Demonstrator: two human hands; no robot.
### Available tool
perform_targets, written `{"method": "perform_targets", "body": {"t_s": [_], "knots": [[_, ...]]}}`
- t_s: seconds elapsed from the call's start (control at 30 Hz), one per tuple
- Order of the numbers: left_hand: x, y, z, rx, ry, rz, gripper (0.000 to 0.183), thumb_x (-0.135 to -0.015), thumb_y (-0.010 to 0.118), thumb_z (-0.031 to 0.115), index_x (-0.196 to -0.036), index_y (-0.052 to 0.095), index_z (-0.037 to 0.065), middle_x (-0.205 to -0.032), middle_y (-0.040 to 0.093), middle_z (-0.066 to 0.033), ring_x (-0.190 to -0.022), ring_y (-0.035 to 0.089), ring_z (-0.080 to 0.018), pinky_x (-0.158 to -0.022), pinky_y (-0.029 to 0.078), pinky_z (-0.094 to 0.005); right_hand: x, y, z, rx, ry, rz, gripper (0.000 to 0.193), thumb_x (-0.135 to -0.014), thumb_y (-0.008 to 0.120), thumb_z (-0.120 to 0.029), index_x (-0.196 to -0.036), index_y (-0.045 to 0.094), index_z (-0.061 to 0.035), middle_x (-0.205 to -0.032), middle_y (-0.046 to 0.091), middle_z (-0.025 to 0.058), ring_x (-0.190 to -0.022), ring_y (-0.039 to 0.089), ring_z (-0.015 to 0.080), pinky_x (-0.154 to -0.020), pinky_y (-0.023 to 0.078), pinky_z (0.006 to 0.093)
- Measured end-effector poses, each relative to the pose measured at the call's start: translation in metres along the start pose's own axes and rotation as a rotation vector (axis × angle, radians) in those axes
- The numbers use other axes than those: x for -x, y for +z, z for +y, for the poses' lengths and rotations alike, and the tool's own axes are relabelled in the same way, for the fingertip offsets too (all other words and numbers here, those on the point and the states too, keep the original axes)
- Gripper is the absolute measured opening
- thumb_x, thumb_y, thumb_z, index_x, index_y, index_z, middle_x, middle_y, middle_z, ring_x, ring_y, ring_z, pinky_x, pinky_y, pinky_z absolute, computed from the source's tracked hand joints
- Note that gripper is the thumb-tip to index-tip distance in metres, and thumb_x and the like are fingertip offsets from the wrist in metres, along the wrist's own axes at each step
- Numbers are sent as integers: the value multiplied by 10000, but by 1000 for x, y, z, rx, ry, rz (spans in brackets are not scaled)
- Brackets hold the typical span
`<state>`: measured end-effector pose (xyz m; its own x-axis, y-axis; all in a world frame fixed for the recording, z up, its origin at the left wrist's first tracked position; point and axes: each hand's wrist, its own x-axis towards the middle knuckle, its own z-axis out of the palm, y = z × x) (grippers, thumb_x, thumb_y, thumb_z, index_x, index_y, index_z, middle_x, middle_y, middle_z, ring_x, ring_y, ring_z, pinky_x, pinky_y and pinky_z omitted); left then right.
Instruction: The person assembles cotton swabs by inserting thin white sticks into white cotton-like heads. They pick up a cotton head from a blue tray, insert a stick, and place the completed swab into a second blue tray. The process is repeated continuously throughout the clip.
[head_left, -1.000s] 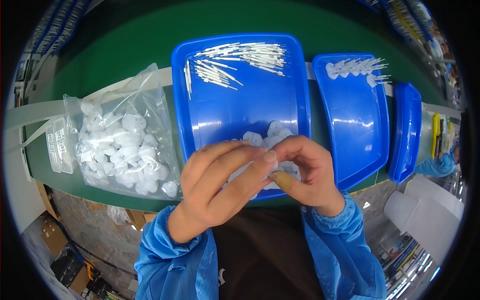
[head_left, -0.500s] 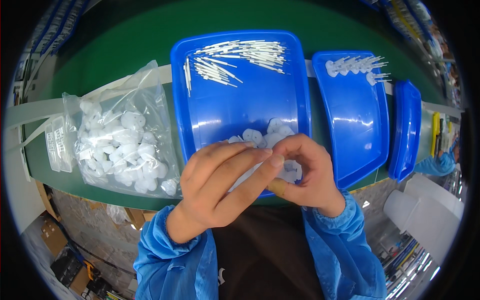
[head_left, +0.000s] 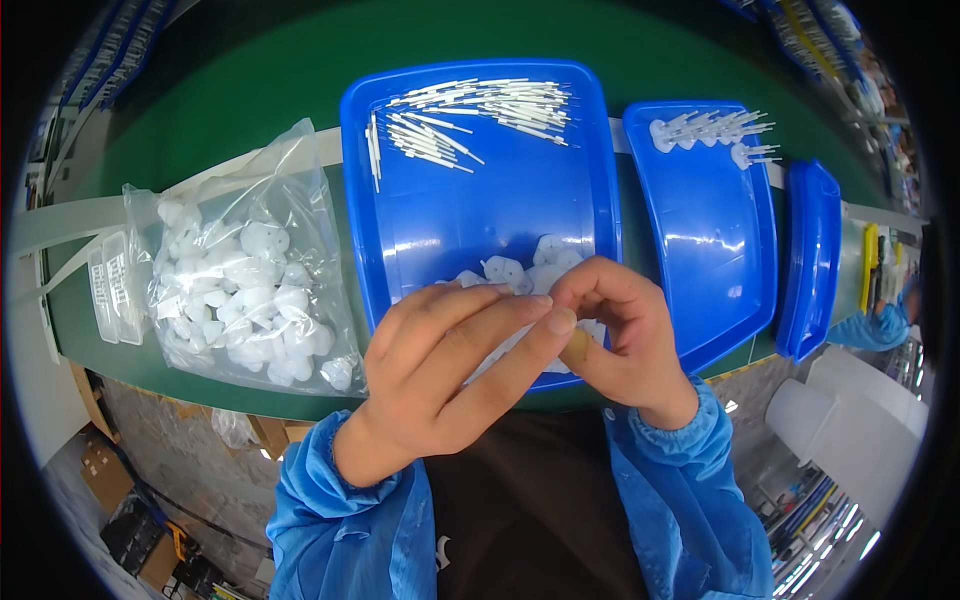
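Over the near edge of a large blue tray (head_left: pixel 480 220), my left hand (head_left: pixel 455 360) and my right hand (head_left: pixel 625 335) meet at their fingertips. Both are closed in a pinch; whatever sits between the fingers is hidden or too small to name. White rounded plastic pieces (head_left: pixel 505 272) lie in the tray just behind and beneath my hands. Several thin white sticks with fine metal-like ends (head_left: pixel 435 140) are spread at the tray's far end.
To the left lies a clear bag of white plastic pieces (head_left: pixel 245 290), with small clear cases (head_left: pixel 117 290) beside it. A second blue tray (head_left: pixel 705 250) on the right holds white pieces with sticks standing in them (head_left: pixel 710 130). Stacked blue trays (head_left: pixel 812 260) stand farther right.
My right hand has turned slightly and its thumb has closed in toward the left fingertips. The white piece seen by the right thumb is now mostly covered.
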<state>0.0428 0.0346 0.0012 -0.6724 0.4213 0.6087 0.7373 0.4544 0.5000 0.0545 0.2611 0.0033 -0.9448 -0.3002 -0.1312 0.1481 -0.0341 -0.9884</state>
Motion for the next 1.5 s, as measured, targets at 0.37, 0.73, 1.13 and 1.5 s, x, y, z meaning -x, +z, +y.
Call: {"method": "perform_targets", "body": {"t_s": [0.37,0.73,1.13,1.5], "knots": [[1,1,-7,27,-29,10,572,-716,960,92,-1244,755,11,-1113,801,-120,-981,745,-336,-836,599,-439,0,-3,4,-114,41,-46,239,-963,812,1,-1179,709,6,-1064,763,60,-965,747,116,-878,598,283],[1,-1,-52,-30,-342,-169,842,-831,875,12,-1598,528,9,-1558,590,-235,-1426,583,-433,-1179,494,-487,-83,-45,32,1220,-668,27,270,-796,840,-53,-1059,796,-91,-1133,793,71,-1043,760,307,-928,609,429],[-22,29,-73,96,-359,-357,656,-907,710,-33,-1543,607,89,-1312,753,-116,-1143,695,-350,-1002,572,-457,-79,-29,31,1076,-458,112,121,-855,842,-180,-944,796,-113,-990,766,24,-953,722,268,-962,541,436],[-36,31,-79,-9,-319,-331,339,-896,792,37,-1233,791,73,-1164,753,-125,-1035,722,-346,-924,594,-425,-76,-27,25,1213,-456,80,126,-826,839,-142,-942,793,-124,-1036,764,27,-1021,718,259,-973,543,442]]}}
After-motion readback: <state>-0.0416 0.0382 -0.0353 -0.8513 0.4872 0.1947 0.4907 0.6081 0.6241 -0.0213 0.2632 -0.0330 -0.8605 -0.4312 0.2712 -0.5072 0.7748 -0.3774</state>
